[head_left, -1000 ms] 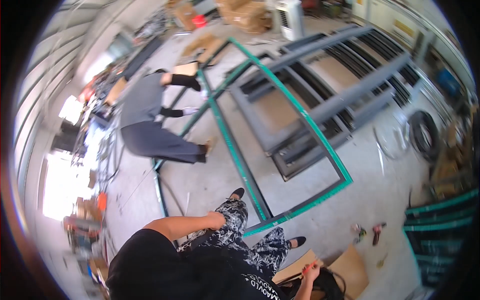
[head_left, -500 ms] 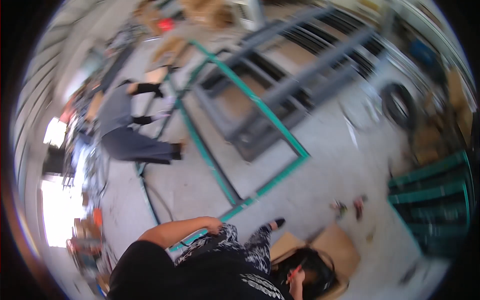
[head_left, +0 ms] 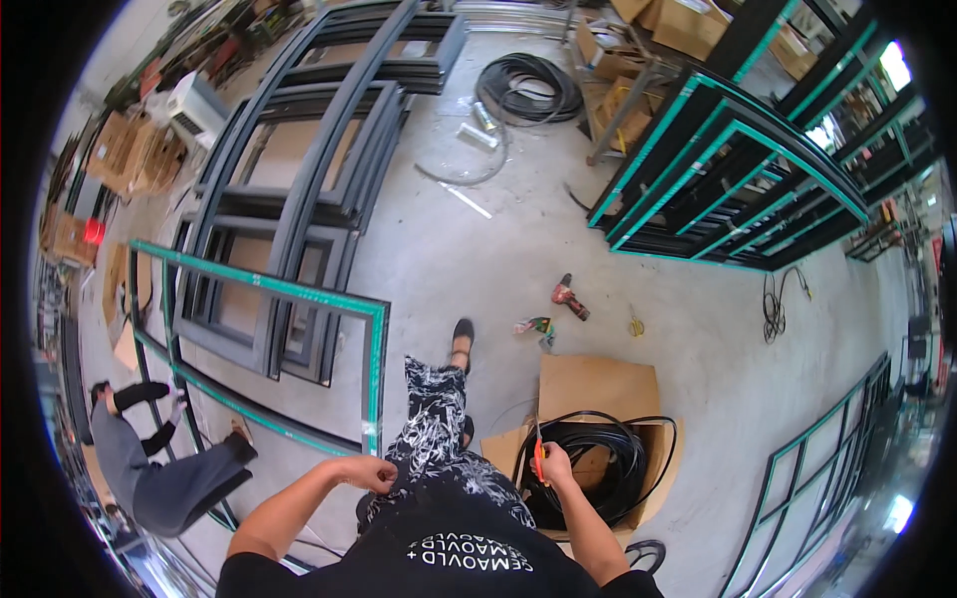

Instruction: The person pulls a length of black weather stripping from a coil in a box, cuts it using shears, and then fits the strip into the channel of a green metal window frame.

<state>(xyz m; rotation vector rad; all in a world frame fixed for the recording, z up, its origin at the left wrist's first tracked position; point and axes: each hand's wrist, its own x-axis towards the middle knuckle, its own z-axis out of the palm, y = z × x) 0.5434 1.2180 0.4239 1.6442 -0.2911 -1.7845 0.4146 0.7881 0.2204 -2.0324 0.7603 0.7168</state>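
My right hand [head_left: 556, 464] is closed on scissors [head_left: 539, 458] with red-orange handles, their blades pointing up and away from me. It hovers over an opened cardboard box [head_left: 598, 381], which holds a coil of black rubber strip or cable [head_left: 638, 468]. My left hand [head_left: 373, 474] is at hip height by my patterned trousers, its fingers curled together; whether anything thin is between them is hidden. Ahead and to the left, a dark frame with green tape [head_left: 375, 364] is held raised off the floor, its near corner not far from my left hand.
A co-worker [head_left: 150, 468] bends at that frame's far-left side. Grey frames [head_left: 339, 189] lie stacked beyond it. A red drill [head_left: 568, 297] and a small green item [head_left: 536, 327] lie ahead. Green-edged frames [head_left: 738, 169] stand at far right, a hose coil [head_left: 528, 88] farther back.
My view has swung to the right, so the frames and co-worker now appear farther left. My left hand has shifted from the taped frame's edge in view; the scissors stay in my right hand.
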